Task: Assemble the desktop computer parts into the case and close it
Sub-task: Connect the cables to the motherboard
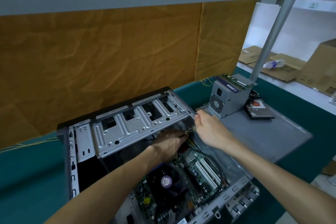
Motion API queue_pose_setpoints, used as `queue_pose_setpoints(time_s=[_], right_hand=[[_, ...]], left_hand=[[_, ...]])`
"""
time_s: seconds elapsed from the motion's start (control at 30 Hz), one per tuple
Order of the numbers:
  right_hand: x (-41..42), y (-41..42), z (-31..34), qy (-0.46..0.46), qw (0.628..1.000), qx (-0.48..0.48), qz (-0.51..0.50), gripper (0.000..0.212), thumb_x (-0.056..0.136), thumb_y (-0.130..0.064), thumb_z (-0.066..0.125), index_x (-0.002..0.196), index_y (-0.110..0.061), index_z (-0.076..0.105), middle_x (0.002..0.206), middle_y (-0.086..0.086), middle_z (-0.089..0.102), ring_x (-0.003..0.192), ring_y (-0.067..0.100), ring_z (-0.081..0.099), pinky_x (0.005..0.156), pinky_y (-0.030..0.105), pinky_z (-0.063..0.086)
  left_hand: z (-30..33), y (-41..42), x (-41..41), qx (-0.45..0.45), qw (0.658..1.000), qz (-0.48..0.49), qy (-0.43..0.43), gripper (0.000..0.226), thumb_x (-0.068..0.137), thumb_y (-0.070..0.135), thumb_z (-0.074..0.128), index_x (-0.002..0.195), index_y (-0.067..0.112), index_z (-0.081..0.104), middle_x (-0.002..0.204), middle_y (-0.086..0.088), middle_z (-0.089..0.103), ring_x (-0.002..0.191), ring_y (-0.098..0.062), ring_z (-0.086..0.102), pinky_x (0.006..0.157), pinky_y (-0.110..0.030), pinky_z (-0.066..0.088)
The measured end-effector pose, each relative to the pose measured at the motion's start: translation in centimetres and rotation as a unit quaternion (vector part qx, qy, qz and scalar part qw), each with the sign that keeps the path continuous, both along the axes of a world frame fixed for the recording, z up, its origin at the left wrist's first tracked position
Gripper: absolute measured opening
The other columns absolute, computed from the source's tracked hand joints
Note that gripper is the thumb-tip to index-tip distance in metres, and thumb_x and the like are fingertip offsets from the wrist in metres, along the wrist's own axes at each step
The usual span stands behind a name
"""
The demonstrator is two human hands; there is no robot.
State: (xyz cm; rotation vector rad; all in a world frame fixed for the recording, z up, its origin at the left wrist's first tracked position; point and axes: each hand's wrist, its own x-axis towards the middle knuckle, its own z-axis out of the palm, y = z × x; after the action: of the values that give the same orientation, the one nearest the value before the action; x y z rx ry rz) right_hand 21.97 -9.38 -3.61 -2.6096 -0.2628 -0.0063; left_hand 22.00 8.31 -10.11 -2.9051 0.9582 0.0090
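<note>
Open computer case on its side on the green surface
Drive cage tilted up over the motherboard; right hand grips the cage's corner; left hand reaches beneath, grip unclear; power supply stands nearby

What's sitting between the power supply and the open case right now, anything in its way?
Partly. The right hand grips the drive cage at the case edge nearest the power supply; the cage stands raised there. Only bare side panel lies between.
</note>
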Motion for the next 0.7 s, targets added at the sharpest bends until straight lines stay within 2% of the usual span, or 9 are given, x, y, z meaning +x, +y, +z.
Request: queue_pose_setpoints(time_s=[0.1, 0.2, 0.3, 0.4, 0.47, 0.57, 0.63, 0.7], right_hand=[[-0.1, 0.0, 0.0, 0.004, 1.0, -0.004, -0.005, 0.031, 0.109, -0.034, 0.025, 0.082, -0.027, 0.04, 0.073, -0.003, 0.058, 0.067, 0.015, 0.058, 0.059, 0.039, 0.04], [-0.2, -0.2, 0.0, 0.006, 1.0, 0.006, -0.003, 0.03, 0.109, -0.035, 0.027, 0.086, -0.026, 0.044, 0.076, -0.003, 0.059, 0.069, 0.016, 0.06, 0.061, 0.041, 0.044], [-0.3, -0.2, 0.0, 0.006, 1.0, -0.003, -0.001, 0.029, 0.109, -0.037, 0.026, 0.089, -0.025, 0.044, 0.078, -0.003, 0.057, 0.071, 0.018, 0.058, 0.065, 0.043, 0.045], [-0.2, 0.2, 0.2, 0.005, 1.0, -0.017, -0.001, 0.031, 0.108, -0.042, 0.024, 0.09, -0.024, 0.042, 0.078, 0.0, 0.059, 0.071, 0.023, 0.061, 0.068, 0.046, 0.049], [-0.4, 0.3, 0.6, 0.0, 1.0, -0.028, 0.003, 0.035, 0.108, -0.048, 0.025, 0.096, -0.021, 0.045, 0.079, 0.001, 0.062, 0.071, 0.024, 0.063, 0.069, 0.047, 0.053], [-1.0, 0.3, 1.0, -0.017, 0.996, -0.083, 0.01, 0.035, 0.105, -0.053, 0.033, 0.104, -0.02, 0.045, 0.075, 0.0, 0.063, 0.064, 0.021, 0.063, 0.062, 0.043, 0.054], [-1.2, 0.5, 1.1, -0.028, 0.993, -0.111, 0.0, 0.028, 0.104, -0.048, 0.041, 0.107, -0.02, 0.043, 0.072, 0.0, 0.062, 0.063, 0.021, 0.063, 0.056, 0.039, 0.052], [-1.3, 0.6, 1.1, -0.042, 0.99, -0.138, -0.006, 0.022, 0.103, -0.038, 0.051, 0.106, -0.018, 0.043, 0.068, -0.001, 0.059, 0.061, 0.02, 0.061, 0.048, 0.033, 0.043]], left_hand=[[0.2, 0.1, 0.1, -0.001, 1.0, 0.004, 0.015, 0.062, 0.101, 0.007, 0.042, 0.16, 0.02, 0.026, 0.162, -0.002, 0.032, 0.141, -0.028, 0.04, 0.117, -0.039, 0.033], [0.9, 0.3, 0.7, -0.01, 1.0, -0.001, 0.028, 0.053, 0.104, 0.017, 0.045, 0.157, 0.018, 0.034, 0.16, -0.007, 0.037, 0.143, -0.027, 0.038, 0.118, -0.04, 0.03], [0.9, 0.0, 0.2, 0.065, 0.998, -0.009, -0.007, 0.061, 0.102, 0.011, 0.045, 0.159, 0.018, 0.026, 0.161, -0.006, 0.033, 0.143, -0.028, 0.037, 0.117, -0.04, 0.031], [0.7, -0.2, 0.0, 0.027, 1.0, 0.002, 0.013, 0.062, 0.101, 0.004, 0.041, 0.16, 0.017, 0.026, 0.163, -0.004, 0.029, 0.144, -0.032, 0.036, 0.119, -0.042, 0.029], [0.9, 0.2, -0.1, 0.013, 0.999, -0.003, 0.03, 0.067, 0.1, 0.003, 0.041, 0.162, 0.018, 0.021, 0.167, -0.005, 0.022, 0.151, -0.03, 0.025, 0.124, -0.044, 0.022], [1.2, 1.5, -0.6, -0.021, 0.997, -0.004, 0.068, 0.074, 0.095, 0.0, 0.044, 0.162, 0.018, 0.02, 0.169, -0.008, 0.016, 0.155, -0.027, 0.017, 0.125, -0.043, 0.022], [1.5, 2.3, -1.1, -0.065, 0.993, 0.021, 0.099, 0.076, 0.089, -0.005, 0.044, 0.159, 0.018, 0.028, 0.167, -0.009, 0.023, 0.152, -0.026, 0.025, 0.123, -0.04, 0.027], [2.2, 2.5, -1.7, -0.107, 0.984, 0.044, 0.136, 0.072, 0.088, -0.008, 0.044, 0.156, 0.015, 0.037, 0.162, -0.01, 0.035, 0.148, -0.025, 0.035, 0.12, -0.036, 0.032]])
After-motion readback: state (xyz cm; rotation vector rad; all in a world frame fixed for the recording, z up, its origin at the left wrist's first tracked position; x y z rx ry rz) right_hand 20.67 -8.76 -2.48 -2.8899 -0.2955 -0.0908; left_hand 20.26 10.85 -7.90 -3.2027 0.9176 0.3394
